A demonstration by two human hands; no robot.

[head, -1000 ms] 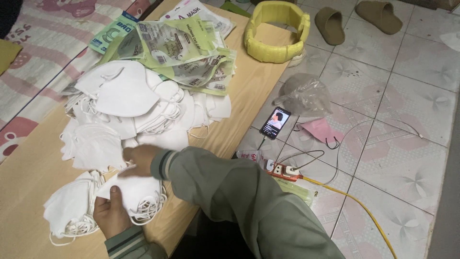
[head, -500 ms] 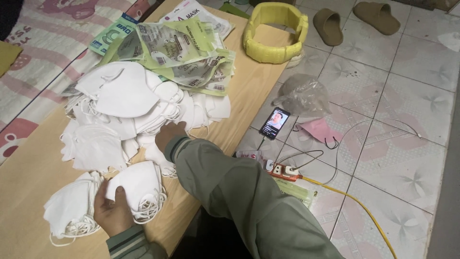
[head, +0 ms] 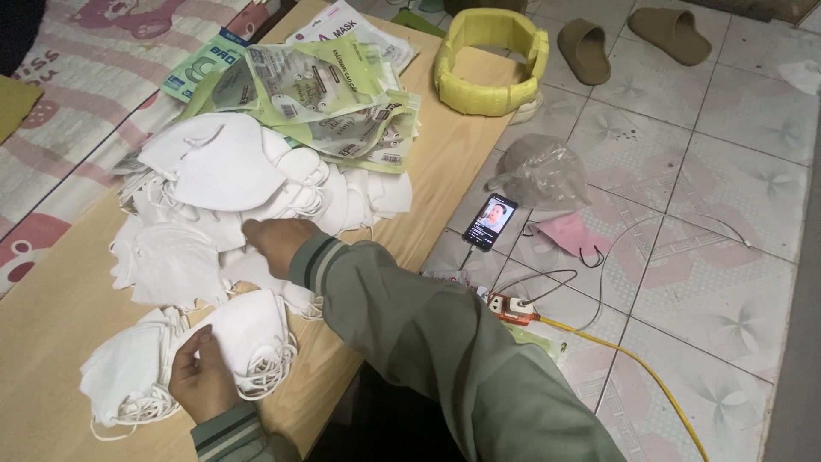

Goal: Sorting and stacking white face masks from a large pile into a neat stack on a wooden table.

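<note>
Dim indoor light w/ cool cast, soft shadows, no glare. White masks (head: 214, 171) brightest area. Right hand (head: 275, 242) slightly motion-blurred; corners darker, mild wide-angle stretch at edges.

Views: one, worn on the person's head.
Position: above the near edge of the bench (head: 445, 162), over the person's own arms.
Facing: steeply down and forward, tilted so the bench runs from the near left corner toward the far middle.
Nearness: close; the left hand (head: 201, 376) sits at the near edge, the right hand (head: 275, 242) mid-bench.
Coverage: bench on the left, tiled floor (head: 727, 282) on the right, a patterned bed cover (head: 77, 111) beyond the far left edge.
Shared part: none, being a single view.
</note>
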